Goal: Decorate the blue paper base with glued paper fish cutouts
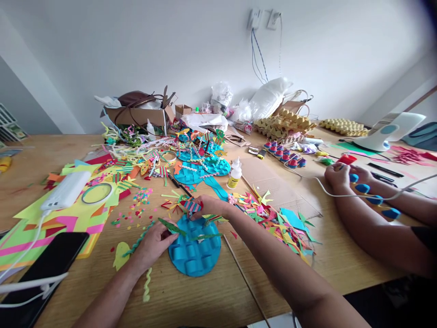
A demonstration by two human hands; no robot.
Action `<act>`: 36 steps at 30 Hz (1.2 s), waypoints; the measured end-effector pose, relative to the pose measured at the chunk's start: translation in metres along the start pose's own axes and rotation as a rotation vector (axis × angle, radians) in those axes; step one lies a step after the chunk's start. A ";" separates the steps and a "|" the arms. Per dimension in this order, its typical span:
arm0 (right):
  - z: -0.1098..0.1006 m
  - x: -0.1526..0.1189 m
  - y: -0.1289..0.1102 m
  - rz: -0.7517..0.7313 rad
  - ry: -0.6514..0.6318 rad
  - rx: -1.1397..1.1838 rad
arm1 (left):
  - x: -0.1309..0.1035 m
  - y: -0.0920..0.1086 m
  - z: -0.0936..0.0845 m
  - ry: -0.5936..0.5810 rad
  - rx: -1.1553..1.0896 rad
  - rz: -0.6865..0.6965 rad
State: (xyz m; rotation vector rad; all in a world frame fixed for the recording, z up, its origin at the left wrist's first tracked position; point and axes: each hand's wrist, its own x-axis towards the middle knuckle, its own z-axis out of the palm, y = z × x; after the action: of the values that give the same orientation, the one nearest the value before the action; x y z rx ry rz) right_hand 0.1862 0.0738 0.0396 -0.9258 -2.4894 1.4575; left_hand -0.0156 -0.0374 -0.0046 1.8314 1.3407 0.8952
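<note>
A round blue paper disc [196,253] with raised paper loops lies on the table in front of me. My left hand [160,241] is at its left edge, fingers closed on a green paper strip [172,226] that slants over the disc. Another green strip [206,237] lies across the loops. At the disc's far edge my right hand [206,207] pinches a striped paper fish [191,206] with a red tail. A second, yellow-and-green striped paper piece [212,217] is just below that wrist. Left of my left hand lie a yellow paper cutout [121,256] and a wavy teal strip [138,240].
A glue bottle [234,175] stands beyond my right hand, near decorated blue discs [191,173]. Paper scraps [287,228] lie to the right, a thin stick [244,278] nearby. A phone [51,273] is at left. A co-worker's hands [344,175] hold painted egg-carton cups [373,199].
</note>
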 end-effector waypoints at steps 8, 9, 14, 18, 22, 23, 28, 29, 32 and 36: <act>0.001 0.001 0.004 -0.024 0.028 -0.025 | -0.002 -0.018 0.002 0.058 -0.036 -0.001; 0.000 0.001 0.004 -0.032 0.030 -0.023 | -0.002 -0.019 0.002 0.060 -0.037 0.002; -0.001 -0.001 0.003 -0.089 0.016 0.020 | -0.002 -0.019 0.004 0.062 -0.022 0.010; -0.002 -0.002 0.002 -0.088 0.028 0.022 | -0.003 -0.021 0.006 0.062 -0.082 -0.028; -0.002 -0.004 0.003 -0.068 0.035 0.100 | -0.003 -0.025 0.008 0.073 -0.176 -0.084; -0.002 -0.004 0.003 -0.069 0.031 0.131 | -0.003 -0.024 0.008 0.082 -0.212 -0.097; -0.002 -0.005 0.005 -0.094 0.027 0.170 | 0.000 -0.006 0.001 0.114 -0.379 -0.165; -0.002 -0.005 0.005 -0.102 0.025 0.170 | 0.000 -0.001 -0.002 0.115 -0.402 -0.166; -0.003 -0.005 0.005 -0.095 0.019 0.171 | 0.000 0.010 -0.010 0.144 -0.426 -0.155; -0.005 -0.006 0.003 -0.073 0.022 0.141 | -0.001 0.016 -0.015 0.156 -0.411 -0.147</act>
State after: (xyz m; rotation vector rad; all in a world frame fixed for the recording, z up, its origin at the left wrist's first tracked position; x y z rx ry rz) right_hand 0.1946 0.0749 0.0407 -0.8127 -2.3434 1.5659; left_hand -0.0207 -0.0399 0.0162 1.3568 1.2533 1.1549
